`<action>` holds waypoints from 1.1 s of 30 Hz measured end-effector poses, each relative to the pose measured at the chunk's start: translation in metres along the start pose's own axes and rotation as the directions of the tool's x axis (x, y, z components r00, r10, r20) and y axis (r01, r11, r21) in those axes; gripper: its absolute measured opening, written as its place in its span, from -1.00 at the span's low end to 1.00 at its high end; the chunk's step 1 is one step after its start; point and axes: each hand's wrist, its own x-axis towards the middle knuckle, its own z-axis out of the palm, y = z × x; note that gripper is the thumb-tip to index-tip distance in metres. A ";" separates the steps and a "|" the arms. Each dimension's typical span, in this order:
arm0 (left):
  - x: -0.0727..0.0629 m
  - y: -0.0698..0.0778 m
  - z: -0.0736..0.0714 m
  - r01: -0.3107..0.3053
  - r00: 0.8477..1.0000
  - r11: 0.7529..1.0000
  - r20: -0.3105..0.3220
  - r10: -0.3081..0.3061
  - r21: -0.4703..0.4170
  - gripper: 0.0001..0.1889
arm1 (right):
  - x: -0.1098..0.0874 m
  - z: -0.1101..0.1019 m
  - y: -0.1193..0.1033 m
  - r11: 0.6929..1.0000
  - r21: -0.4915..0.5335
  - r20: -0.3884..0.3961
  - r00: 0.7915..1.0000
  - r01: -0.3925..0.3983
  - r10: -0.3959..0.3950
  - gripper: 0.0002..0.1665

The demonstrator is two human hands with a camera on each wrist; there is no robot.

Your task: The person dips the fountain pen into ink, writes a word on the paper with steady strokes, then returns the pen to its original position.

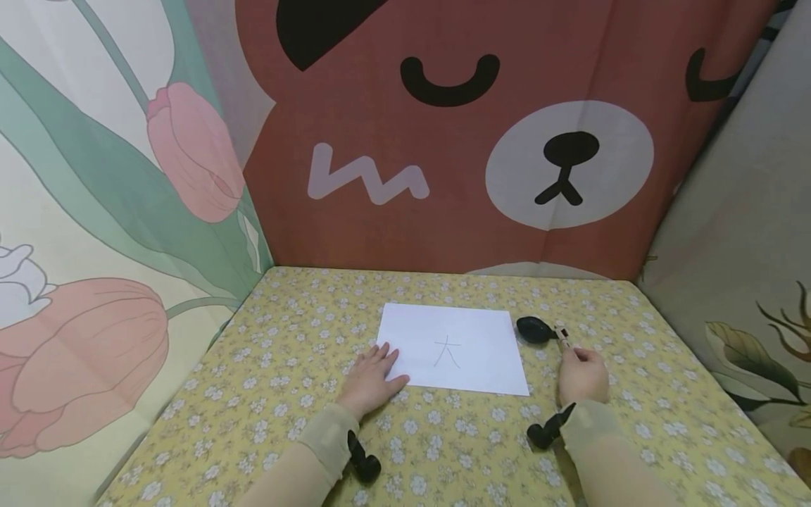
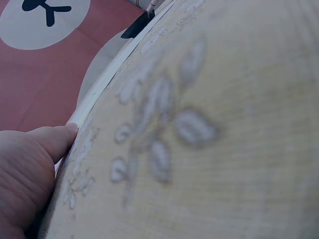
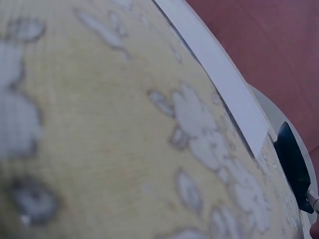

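A white sheet of paper point(image 1: 481, 352) lies on the table with a thin dark character of a few strokes drawn near its middle. My left hand point(image 1: 370, 384) rests spread at the sheet's lower left corner, fingertips and thumb on its edge. In the left wrist view the thumb point(image 2: 57, 139) lies along that edge. To the right of the sheet, my right hand point(image 1: 583, 377) pinches the pale handle point(image 1: 562, 334) of a black, spoon-like utensil. Its oval black head point(image 1: 535, 329) lies close to the paper's right edge, low over the cloth. The right wrist view shows the dark head point(image 3: 293, 167) side-on.
A yellow flowered cloth point(image 1: 253, 415) covers the table. Behind it hangs a brown backdrop point(image 1: 380, 232) with a bear face; printed fabric hangs at the left point(image 1: 114, 211) and right point(image 1: 741, 232). Each wrist wears a small black device.
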 end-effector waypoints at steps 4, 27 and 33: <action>0.000 0.000 0.000 0.004 1.000 1.000 0.001 -0.004 0.001 -0.27 | -0.001 0.000 0.001 0.999 -0.034 0.002 1.000 0.015 -0.015 -0.39; 0.001 0.000 0.002 0.009 1.000 1.000 -0.009 -0.009 0.006 -0.27 | -0.001 0.001 0.004 0.984 -0.139 -0.011 0.994 0.110 -0.112 -0.44; 0.000 0.000 0.001 0.003 1.000 1.000 -0.009 -0.003 0.000 -0.27 | -0.001 0.002 0.005 0.982 -0.150 -0.005 0.993 0.115 -0.117 -0.46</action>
